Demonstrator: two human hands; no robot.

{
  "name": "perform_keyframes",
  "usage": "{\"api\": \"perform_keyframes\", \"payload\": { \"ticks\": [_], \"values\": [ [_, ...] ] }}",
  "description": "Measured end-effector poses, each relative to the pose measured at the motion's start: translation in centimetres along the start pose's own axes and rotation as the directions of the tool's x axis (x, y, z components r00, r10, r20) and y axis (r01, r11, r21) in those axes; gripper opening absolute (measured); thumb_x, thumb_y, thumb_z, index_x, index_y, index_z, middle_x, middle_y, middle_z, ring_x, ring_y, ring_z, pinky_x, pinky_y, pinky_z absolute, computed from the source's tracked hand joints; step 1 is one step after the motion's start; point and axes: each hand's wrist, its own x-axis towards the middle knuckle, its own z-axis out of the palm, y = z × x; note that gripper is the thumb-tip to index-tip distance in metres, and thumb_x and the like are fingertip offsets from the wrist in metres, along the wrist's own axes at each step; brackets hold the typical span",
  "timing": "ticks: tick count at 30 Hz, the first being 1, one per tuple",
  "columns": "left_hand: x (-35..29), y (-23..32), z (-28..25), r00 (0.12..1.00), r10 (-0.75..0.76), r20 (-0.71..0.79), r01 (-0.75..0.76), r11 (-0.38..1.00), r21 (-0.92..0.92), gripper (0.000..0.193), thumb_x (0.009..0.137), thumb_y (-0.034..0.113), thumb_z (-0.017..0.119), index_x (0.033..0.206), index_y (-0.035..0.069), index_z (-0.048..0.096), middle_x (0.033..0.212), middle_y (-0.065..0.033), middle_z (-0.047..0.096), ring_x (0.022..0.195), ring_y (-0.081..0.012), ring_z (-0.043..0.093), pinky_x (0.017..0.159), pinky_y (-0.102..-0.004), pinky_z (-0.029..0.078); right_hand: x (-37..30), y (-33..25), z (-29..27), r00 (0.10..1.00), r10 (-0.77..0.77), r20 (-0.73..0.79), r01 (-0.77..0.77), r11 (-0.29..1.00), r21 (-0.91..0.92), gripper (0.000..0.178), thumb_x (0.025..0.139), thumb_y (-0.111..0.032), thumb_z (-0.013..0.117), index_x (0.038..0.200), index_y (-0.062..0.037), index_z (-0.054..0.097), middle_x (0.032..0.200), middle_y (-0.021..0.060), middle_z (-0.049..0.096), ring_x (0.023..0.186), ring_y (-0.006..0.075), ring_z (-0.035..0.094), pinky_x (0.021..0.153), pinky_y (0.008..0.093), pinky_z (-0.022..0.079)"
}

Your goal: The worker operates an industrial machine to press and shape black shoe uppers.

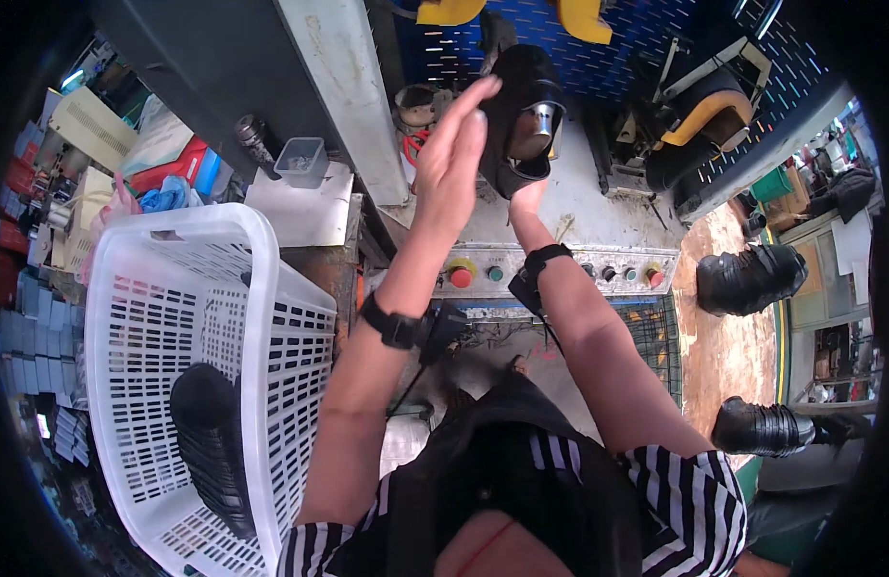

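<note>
A black shoe upper [523, 82] stands over the machine bench, its opening toward me. Inside the opening shows a rounded brownish form with a shiny metal part [537, 127]. My left hand [449, 168] lies along the upper's left side, fingers stretched out straight and fingertips against it. From below, my right hand [527, 199] holds the upper at its lower end; most of its fingers are hidden behind it. Each wrist wears a black band. Below the hands, the machine's front panel [560, 269] carries red and green push buttons.
At left stands a white plastic basket [262, 288] with a black shoe [212, 447] inside. A clear plastic tub [301, 162] sits behind it. Black shoes [752, 279] rest on the wooden surface [694, 337] at right. Yellow-and-black machine parts [711, 111] rise at the back right.
</note>
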Motion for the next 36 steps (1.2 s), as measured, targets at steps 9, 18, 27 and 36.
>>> {"api": "perform_keyframes", "payload": {
  "ticks": [9, 18, 27, 36],
  "values": [
    [-9.2, -3.4, -5.5, 0.895, -0.444, -0.046, 0.436, 0.891, -0.123, 0.034, 0.097, 0.025, 0.037, 0.107, -0.003, 0.056, 0.091, -0.0105, 0.063, 0.084, -0.0153, 0.061, 0.071, -0.0254, 0.047, 1.4, 0.3, -0.2, 0.973, -0.231, -0.027, 0.203, 0.899, -0.388, 0.019, 0.081, -0.009, 0.056, 0.094, 0.0027, 0.06, 0.085, 0.0048, 0.063, 0.08, 0.0106, 0.051, 0.073, 0.0282, 0.043],
    [-10.0, -3.6, -5.9, 0.85, -0.526, 0.0, 0.521, 0.842, -0.14, 0.035, 0.097, 0.025, 0.036, 0.103, -0.003, 0.057, 0.085, -0.0091, 0.062, 0.074, -0.0136, 0.061, 0.064, -0.0234, 0.045, 6.5, 5.9, -1.8, 0.989, -0.148, -0.005, 0.119, 0.816, -0.566, 0.033, 0.087, -0.02, 0.048, 0.075, 0.0074, 0.06, 0.064, 0.0163, 0.059, 0.063, 0.0245, 0.054, 0.066, 0.0368, 0.044],
    [-12.0, -2.4, -6.5, 0.801, -0.598, -0.018, 0.594, 0.798, -0.098, 0.035, 0.097, 0.024, 0.035, 0.103, -0.004, 0.056, 0.083, -0.0089, 0.062, 0.071, -0.0131, 0.06, 0.064, -0.0234, 0.046, 7.7, 2.6, 2.6, 0.982, 0.138, -0.128, -0.179, 0.891, -0.417, 0.046, 0.089, -0.029, 0.041, 0.078, 0.0126, 0.057, 0.07, 0.0284, 0.058, 0.066, 0.0396, 0.054, 0.068, 0.0455, 0.04],
    [-11.4, -0.7, -1.3, 0.806, -0.587, -0.082, 0.587, 0.809, -0.019, 0.036, 0.097, 0.025, 0.037, 0.103, -0.004, 0.056, 0.08, -0.0078, 0.062, 0.069, -0.0123, 0.059, 0.064, -0.0236, 0.046, 6.0, 1.3, 2.4, 0.968, 0.245, 0.051, -0.2, 0.88, -0.431, 0.049, 0.088, -0.034, 0.043, 0.077, 0.0104, 0.059, 0.071, 0.0289, 0.058, 0.071, 0.0426, 0.056, 0.069, 0.046, 0.041]
  ]
}}
